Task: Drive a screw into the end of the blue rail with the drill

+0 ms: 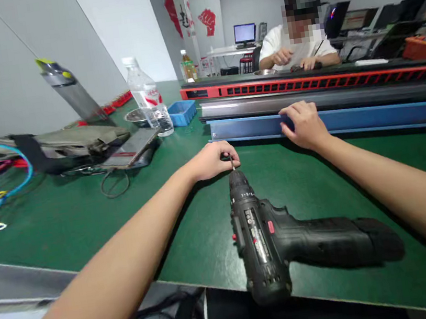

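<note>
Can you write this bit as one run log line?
left hand: fingers at drill bit | right hand: on blue rail | drill: lying on green table | water bottle: capped

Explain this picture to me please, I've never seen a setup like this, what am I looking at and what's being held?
There's no robot: a camera on a person's head looks forward and down at their two bare hands. This is its only picture.

The left hand curls its fingertips around the bit of a black cordless drill; how firmly isn't clear. The drill lies on its side on a green tabletop. The right hand rests on a long blue rail.

Also on the table are a clear plastic bottle, a small blue bin and colored cables. Across it sits another person.
</note>
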Available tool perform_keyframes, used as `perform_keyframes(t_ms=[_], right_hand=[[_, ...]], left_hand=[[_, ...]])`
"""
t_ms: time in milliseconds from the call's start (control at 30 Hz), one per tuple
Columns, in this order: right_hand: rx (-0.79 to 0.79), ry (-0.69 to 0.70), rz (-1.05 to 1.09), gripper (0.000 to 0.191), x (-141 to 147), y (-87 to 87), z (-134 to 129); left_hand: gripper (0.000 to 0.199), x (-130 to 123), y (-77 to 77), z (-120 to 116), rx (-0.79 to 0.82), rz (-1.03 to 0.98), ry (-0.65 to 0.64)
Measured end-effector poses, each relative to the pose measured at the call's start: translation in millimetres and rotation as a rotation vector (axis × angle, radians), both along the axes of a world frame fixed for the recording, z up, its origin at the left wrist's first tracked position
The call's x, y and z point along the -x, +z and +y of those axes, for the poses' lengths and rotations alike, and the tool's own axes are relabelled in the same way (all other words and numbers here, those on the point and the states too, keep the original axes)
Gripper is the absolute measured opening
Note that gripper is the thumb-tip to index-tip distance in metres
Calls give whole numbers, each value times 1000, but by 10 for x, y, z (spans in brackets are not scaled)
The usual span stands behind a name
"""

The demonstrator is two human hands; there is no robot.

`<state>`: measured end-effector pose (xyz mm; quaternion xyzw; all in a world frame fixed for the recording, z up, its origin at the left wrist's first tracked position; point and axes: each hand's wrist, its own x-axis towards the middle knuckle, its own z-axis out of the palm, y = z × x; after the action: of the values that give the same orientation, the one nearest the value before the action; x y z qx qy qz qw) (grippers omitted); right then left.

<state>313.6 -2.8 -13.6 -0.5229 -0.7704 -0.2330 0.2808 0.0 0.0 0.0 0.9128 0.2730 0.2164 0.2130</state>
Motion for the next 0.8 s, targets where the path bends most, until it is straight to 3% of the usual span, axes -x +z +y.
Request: perform_keyframes(t_ms=[467, 667, 800], right_hand=[[39, -5, -1, 34, 11, 33, -42], [40, -13, 4, 33, 13, 33, -42], [32, -10, 3, 33, 10, 26, -36]], left_hand=[[3, 146, -6, 126, -98, -31, 315], [11, 149, -9, 134, -47, -90, 313], [18, 159, 2, 144, -98, -90, 345]])
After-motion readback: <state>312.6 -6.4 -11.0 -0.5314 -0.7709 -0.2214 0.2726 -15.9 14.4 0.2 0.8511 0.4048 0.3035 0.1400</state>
